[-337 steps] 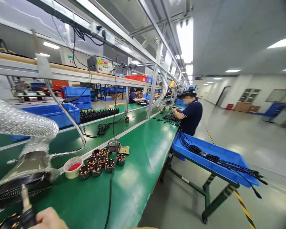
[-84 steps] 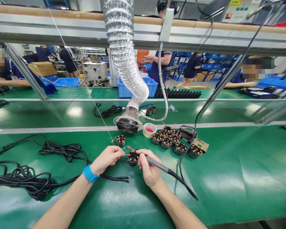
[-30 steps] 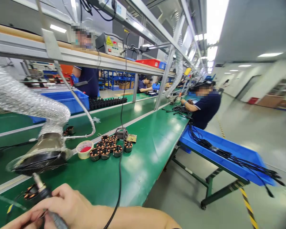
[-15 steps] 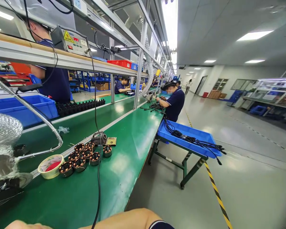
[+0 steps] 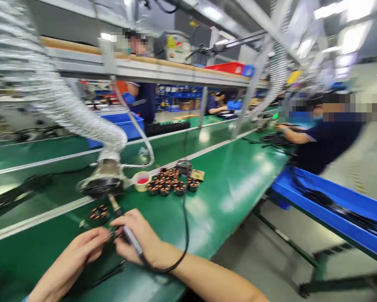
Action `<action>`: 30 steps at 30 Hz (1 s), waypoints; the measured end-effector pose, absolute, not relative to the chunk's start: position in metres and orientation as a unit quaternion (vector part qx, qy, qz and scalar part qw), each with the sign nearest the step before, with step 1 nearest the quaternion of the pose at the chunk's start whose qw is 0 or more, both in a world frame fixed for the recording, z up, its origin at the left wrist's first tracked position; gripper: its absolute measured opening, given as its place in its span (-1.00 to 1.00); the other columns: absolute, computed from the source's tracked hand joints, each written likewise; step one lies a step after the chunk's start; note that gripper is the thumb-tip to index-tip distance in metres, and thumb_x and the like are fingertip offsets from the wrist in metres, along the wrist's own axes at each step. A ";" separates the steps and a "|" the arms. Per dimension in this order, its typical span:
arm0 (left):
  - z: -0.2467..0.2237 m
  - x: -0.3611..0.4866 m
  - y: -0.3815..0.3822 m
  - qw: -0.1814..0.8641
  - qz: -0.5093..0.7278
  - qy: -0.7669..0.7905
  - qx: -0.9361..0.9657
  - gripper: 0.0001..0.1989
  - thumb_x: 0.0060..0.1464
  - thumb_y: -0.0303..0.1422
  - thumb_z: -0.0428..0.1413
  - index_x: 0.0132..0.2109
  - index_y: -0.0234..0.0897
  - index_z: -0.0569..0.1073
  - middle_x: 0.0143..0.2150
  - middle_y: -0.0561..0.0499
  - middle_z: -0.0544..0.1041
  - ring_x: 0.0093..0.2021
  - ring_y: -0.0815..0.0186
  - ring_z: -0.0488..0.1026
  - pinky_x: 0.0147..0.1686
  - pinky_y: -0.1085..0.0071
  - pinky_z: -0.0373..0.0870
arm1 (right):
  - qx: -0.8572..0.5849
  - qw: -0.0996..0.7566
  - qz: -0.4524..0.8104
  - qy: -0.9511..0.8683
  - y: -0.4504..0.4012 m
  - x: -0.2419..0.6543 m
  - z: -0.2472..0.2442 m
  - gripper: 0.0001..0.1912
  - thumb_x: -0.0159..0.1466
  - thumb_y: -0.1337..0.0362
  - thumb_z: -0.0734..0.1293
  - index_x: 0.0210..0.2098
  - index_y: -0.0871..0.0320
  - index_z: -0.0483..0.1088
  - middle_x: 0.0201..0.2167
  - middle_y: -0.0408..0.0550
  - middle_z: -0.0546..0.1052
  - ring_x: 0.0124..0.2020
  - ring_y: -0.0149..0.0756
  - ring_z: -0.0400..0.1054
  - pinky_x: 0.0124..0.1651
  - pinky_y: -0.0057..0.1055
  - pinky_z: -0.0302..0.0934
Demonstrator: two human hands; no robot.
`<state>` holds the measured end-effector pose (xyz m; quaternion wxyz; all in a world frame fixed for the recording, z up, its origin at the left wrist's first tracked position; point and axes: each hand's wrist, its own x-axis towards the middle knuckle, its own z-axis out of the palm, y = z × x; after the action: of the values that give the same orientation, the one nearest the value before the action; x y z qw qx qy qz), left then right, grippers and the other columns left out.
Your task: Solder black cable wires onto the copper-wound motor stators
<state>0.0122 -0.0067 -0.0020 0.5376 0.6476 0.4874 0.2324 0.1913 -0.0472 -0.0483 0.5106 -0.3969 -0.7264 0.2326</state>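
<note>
My right hand [image 5: 139, 237] is closed around a soldering iron [image 5: 132, 241], its tip angled up to the left and its black cable looping over my wrist. Close beside it, the fingers of my left hand [image 5: 89, 247] are pinched together; what lies between them is too small and blurred to name. Just beyond the fingertips a copper-wound ring [image 5: 99, 214] rests on the green bench [image 5: 163, 214]. Above it hangs the fume hood [image 5: 105, 178] of a silver duct. Several more wound rings [image 5: 165, 187] are grouped next to a tape roll [image 5: 141, 181].
Dark cables [image 5: 108, 273] lie near my left hand. A blue tray [image 5: 333, 201] of black cables stands on a cart at the right. A person in dark clothing [image 5: 329, 138] works farther along the bench. A blue bin [image 5: 120, 126] sits behind the divider.
The view has swung left and down. Both hands now show over the bench, with the soldering iron in my right hand; before, only an arm and part of a hand showed at the bottom edge.
</note>
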 end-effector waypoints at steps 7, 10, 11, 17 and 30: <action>-0.002 0.006 0.002 0.656 0.270 0.435 0.555 -0.63 -0.05 -0.09 0.26 -0.40 -0.34 0.42 -0.51 0.13 0.24 -0.54 0.48 0.02 -0.54 0.49 -0.04 | -0.368 0.576 0.248 -0.686 -0.042 0.183 -0.040 -0.54 0.21 0.56 0.26 0.05 0.06 0.33 -0.11 -0.08 0.28 -0.33 -0.46 0.39 -0.15 -0.46 0.38; -0.006 0.005 0.004 0.669 0.273 0.424 0.545 -0.66 -0.02 -0.14 0.25 -0.40 -0.35 0.42 -0.49 0.12 0.26 -0.54 0.49 0.00 -0.55 0.48 -0.07 | -0.399 0.594 0.229 -0.660 -0.042 0.177 -0.038 -0.58 0.22 0.55 0.24 0.02 0.07 0.34 -0.13 -0.09 0.27 -0.38 -0.48 0.39 -0.20 -0.48 0.39; -0.008 0.004 0.004 0.672 0.274 0.420 0.545 -0.68 -0.01 -0.15 0.24 -0.40 -0.36 0.41 -0.49 0.12 0.25 -0.54 0.49 0.00 -0.55 0.48 -0.08 | -0.408 0.597 0.226 -0.652 -0.042 0.174 -0.038 -0.59 0.23 0.55 0.24 0.01 0.07 0.34 -0.14 -0.09 0.26 -0.40 -0.49 0.39 -0.23 -0.49 0.40; -0.009 0.003 0.003 0.676 0.272 0.414 0.546 -0.70 0.00 -0.18 0.23 -0.39 -0.36 0.40 -0.52 0.16 0.22 -0.55 0.50 0.02 -0.53 0.47 -0.09 | -0.435 0.596 0.227 -0.636 -0.043 0.166 -0.041 -0.61 0.24 0.53 0.23 0.02 0.08 0.32 -0.14 -0.08 0.26 -0.43 -0.49 0.39 -0.25 -0.47 0.42; -0.003 0.002 0.004 0.680 0.232 0.420 0.555 -0.70 -0.05 -0.18 0.25 -0.37 -0.37 0.43 -0.46 0.11 0.31 -0.54 0.49 0.14 -0.51 0.48 0.04 | -0.455 0.626 0.180 -0.607 -0.049 0.185 -0.024 -0.82 0.40 0.33 0.24 -0.05 0.10 0.43 -0.22 -0.06 0.50 -0.22 -0.30 0.45 -0.12 -0.39 0.35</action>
<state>0.0016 0.0045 -0.0033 0.6796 0.5548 0.4201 0.2323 0.1847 -0.0494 -0.0243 0.6260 -0.4552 -0.6069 0.1805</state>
